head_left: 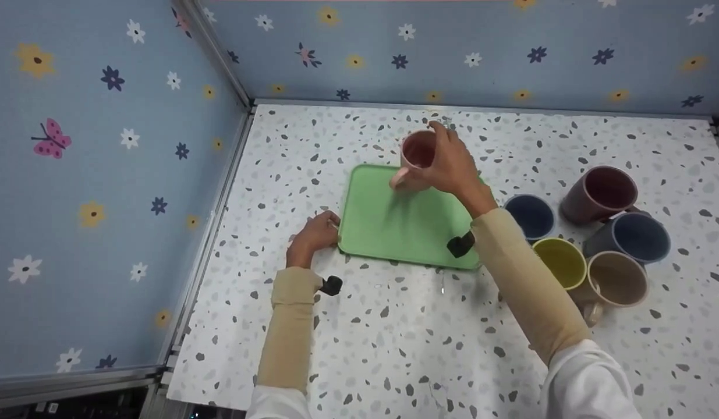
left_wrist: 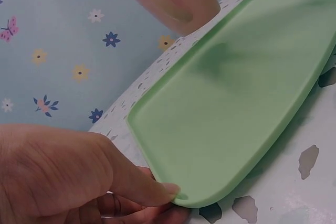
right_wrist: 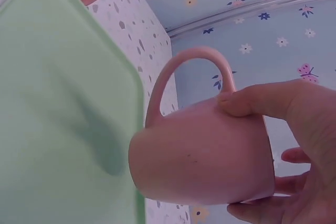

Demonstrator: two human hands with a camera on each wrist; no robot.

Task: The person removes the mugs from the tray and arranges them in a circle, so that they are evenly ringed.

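Observation:
My right hand grips a pink mug by its body near the rim, thumb on one side and fingers on the other. The mug hangs over the far edge of a green tray, its handle toward the left in the head view. A shadow falls on the tray below it. At the tray's near left corner, my left hand pinches the rim, the thumb on top and fingers below, as the left wrist view shows.
Right of the tray stand several mugs close together: a dark blue mug, a yellow mug, a beige mug, a grey-blue mug and a maroon mug. Flowered panels border the speckled table at the back and left.

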